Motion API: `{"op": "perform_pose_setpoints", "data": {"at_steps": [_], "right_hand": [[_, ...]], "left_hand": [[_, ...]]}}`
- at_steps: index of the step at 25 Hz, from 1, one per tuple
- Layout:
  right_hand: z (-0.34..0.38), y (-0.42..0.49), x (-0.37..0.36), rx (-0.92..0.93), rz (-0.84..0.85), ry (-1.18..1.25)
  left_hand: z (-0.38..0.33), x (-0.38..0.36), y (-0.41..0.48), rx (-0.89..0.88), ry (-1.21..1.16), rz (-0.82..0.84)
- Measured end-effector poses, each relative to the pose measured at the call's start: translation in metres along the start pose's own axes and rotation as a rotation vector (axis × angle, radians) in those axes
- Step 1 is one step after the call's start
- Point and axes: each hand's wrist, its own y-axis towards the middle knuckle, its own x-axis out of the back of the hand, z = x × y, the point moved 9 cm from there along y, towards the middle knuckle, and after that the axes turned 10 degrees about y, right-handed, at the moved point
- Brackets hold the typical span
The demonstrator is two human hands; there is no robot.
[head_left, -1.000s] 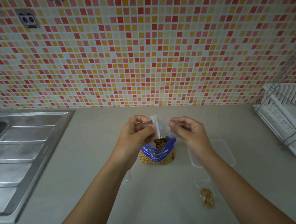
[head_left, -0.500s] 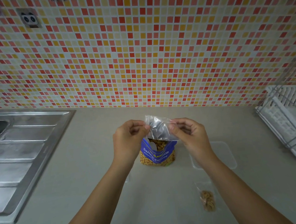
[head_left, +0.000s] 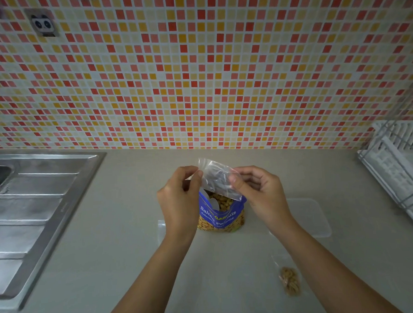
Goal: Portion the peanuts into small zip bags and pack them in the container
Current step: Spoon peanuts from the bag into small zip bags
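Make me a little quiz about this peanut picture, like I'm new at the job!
1. True or false: the left hand and the right hand both pinch a small zip bag above the open peanut packet.
2. Where does the filled zip bag lie? A, in the sink. B, on the counter by the right forearm. C, in the dish rack.
3. Fill the gap: the clear container sits to the ____ of the peanut packet.
Key: 1 true; 2 B; 3 right.
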Motion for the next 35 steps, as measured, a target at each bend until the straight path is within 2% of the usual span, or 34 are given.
{"op": "perform_pose_setpoints", "data": {"at_steps": [4, 7, 10, 12, 17, 19, 22, 25, 30, 35], "right_hand": [[0.002, 0.0, -0.001, 0.003, 0.005, -0.003], [0.003, 0.001, 0.002, 0.001, -0.011, 0.003], [0.003, 0.003, 0.008, 0.003, -0.021, -0.003], [0.003, 0.004, 0.009, 0.012, -0.013, -0.025], [0.004, 0.006, 0.008, 0.026, 0.033, -0.086], [0.0, 0.007, 0.013, -0.002, 0.024, -0.095], [-0.008, 0.007, 0.016, -0.09, 0.037, -0.072], [-0.017, 0.006, 0.013, -0.207, 0.039, 0.054], [-0.019, 0.006, 0.012, -0.273, 0.076, 0.067], [-0.021, 0.01, 0.015, -0.272, 0.084, 0.033]], "left_hand": [[-0.005, 0.001, 0.001, -0.051, 0.051, -0.019], [-0.001, -0.011, 0.003, -0.022, 0.023, 0.147], [0.01, -0.025, 0.002, 0.132, -0.132, 0.361], [0.012, -0.025, 0.001, 0.182, -0.17, 0.414], [0.008, -0.028, 0.004, 0.136, -0.078, 0.48], [0.009, -0.033, 0.002, 0.176, -0.19, 0.545], [0.007, -0.041, -0.005, 0.281, -0.499, 0.653], [0.003, -0.045, -0.009, 0.349, -0.67, 0.736], [0.0, -0.035, 0.003, 0.258, -0.567, 0.692], [-0.007, -0.022, 0.018, -0.032, -0.118, 0.622]]}}
